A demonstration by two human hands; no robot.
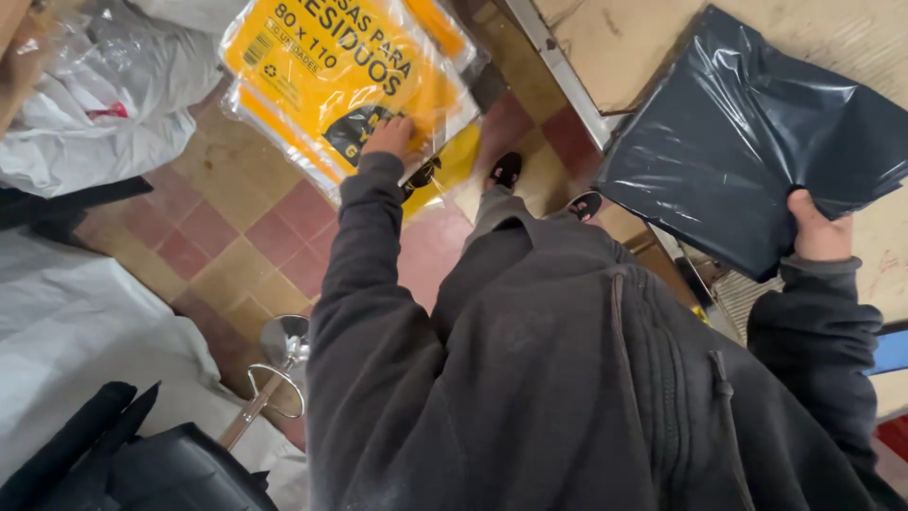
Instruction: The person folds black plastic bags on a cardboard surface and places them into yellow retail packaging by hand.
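the scene is lit evenly by soft, diffuse light, seemingly from overhead. bright glare is seen on the glossy dark bag (757,132) at two o'clock and on the clear-wrapped yellow packs (340,66) at eleven o'clock. shadows are weak. slight blur and wide-angle bending are noticed toward the edges.

**The count, item by item**

Two hands are in play: the left hand (390,135) is on the yellow packs, and the right hand (819,230) grips one folded dark plastic bag (747,132). The yellow packs (345,71) of bags in clear wrap come to at least two stacked; a third edge peeks out at the top, though it is hard to be sure. Two dark shoes (507,168) stand on the tiled floor (236,246). One metal stand (279,364) is at lower left. One crumpled white bag (85,123) lies at upper left, and one white sheet (76,322) is spread below it.
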